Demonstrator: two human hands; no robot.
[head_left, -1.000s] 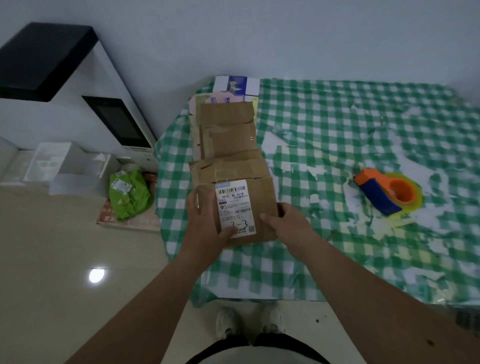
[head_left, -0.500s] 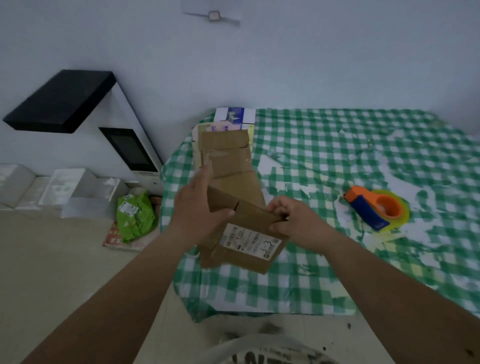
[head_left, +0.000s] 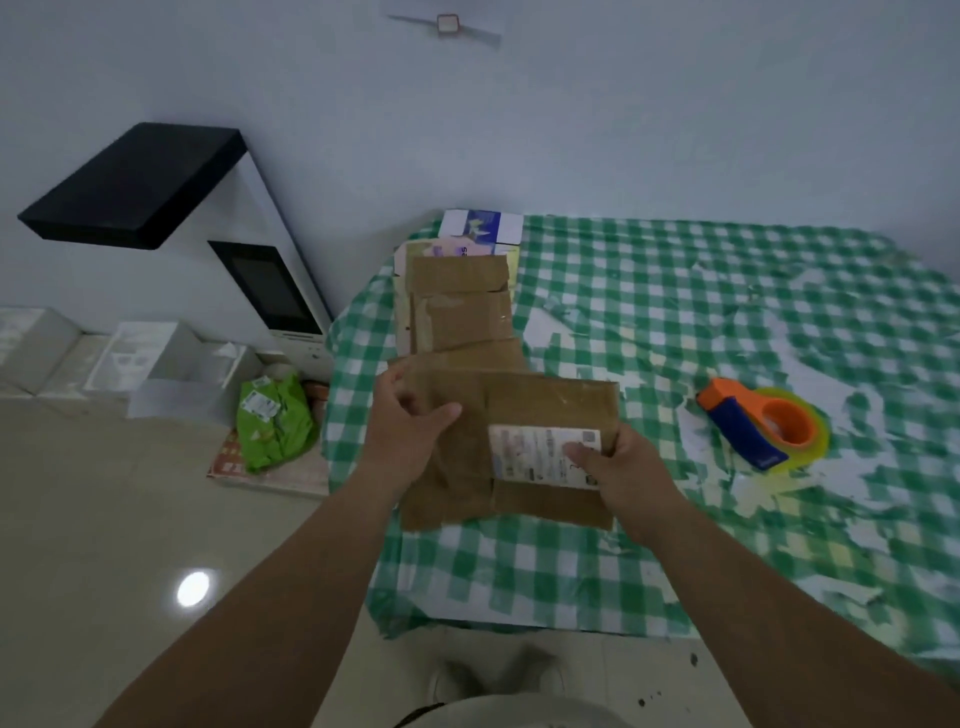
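- Over the near left corner of the table (head_left: 675, 291), 2 hands hold a brown cardboard box (head_left: 545, 400), folded flat.
- On its left part the left hand (head_left: 410, 431) grips it, thumb on top and pointing right, fingers curled round the far edge.
- At its right end the right hand (head_left: 628, 467) pinches it, thumb pressed on a white label (head_left: 535, 452), the other fingers hidden beneath the cardboard.
- Collapsed as it is, the box has its panels and flaps in 1 plane, nearly level.
- Whether its underside touches the table I cannot tell.
- Just behind it a pile (head_left: 452, 306) of more flattened brown cartons runs toward the table's far edge; the box overlaps the pile's near end.
- Beyond the pile, at the far corner, lies a blue-and-white carton (head_left: 480, 226).
- To the right, well apart from the box, a tape dispenser (head_left: 758, 431) in orange and blue rests on the table, with a yellow roll.
- On the floor (head_left: 104, 519) left of the table lies a green bag (head_left: 275, 421); its contents are hidden.
- Beside the bag stand white bins (head_left: 171, 358); what they hold is too dim to tell.
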